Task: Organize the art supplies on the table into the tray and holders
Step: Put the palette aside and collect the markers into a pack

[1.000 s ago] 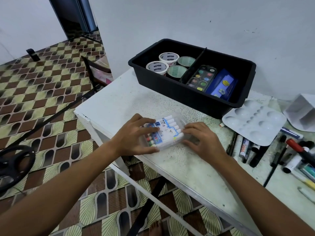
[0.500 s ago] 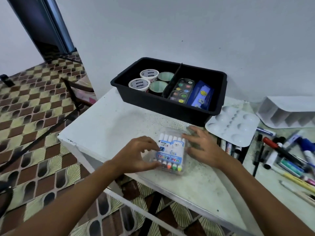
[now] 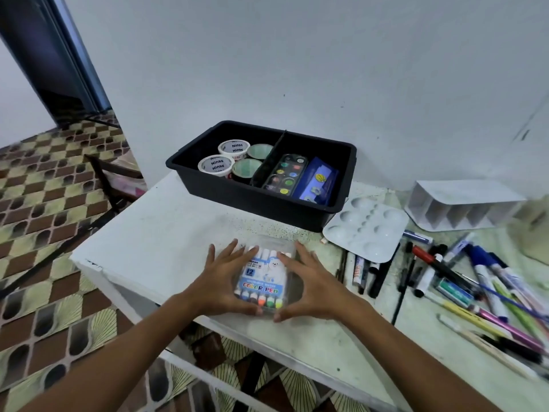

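The pen pack [image 3: 262, 281] lay flat on the white table [image 3: 154, 242], near its front edge, between the two hands and short of the black tray [image 3: 309, 217]. The left hand [image 3: 221, 281] and right hand [image 3: 312, 285] flanked it, fingers straight and spread along its long sides, thumbs tucked against its near end; both touched it without curling round. Its long axis ran away from the person, coloured tips nearest, white ends toward the tray.
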{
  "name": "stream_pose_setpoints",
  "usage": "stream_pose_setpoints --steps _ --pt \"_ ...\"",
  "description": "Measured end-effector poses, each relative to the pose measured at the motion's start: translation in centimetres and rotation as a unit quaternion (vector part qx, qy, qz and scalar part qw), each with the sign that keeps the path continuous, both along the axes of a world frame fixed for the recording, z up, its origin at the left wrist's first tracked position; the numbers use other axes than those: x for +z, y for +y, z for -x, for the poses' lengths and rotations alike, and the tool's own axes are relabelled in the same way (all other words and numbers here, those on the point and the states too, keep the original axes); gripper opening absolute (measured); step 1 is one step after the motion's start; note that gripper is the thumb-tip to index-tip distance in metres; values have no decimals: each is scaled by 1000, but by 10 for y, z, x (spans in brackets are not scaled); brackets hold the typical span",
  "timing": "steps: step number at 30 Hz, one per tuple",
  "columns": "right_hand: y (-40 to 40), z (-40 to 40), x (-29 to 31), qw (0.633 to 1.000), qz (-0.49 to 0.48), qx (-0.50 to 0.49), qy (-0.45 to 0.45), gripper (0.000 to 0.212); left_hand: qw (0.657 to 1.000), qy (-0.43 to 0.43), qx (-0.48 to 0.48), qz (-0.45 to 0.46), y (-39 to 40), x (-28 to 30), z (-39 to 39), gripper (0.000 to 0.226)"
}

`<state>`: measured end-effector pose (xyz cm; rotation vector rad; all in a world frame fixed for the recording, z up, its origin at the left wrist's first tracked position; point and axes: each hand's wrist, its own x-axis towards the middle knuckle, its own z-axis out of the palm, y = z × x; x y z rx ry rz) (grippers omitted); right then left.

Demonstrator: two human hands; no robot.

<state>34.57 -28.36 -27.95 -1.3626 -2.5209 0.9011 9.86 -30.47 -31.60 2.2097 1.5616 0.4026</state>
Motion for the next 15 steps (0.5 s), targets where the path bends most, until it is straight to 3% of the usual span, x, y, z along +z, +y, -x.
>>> stream_pose_setpoints --steps 10,15 --pt "5 -18 41 988 -85 24 125 126 989 -122 11 -81 -7 69 -17 113" --pt "19 -19 71 981 -138 34 129 128 980 -115 3 -159 4 102 -23 116"
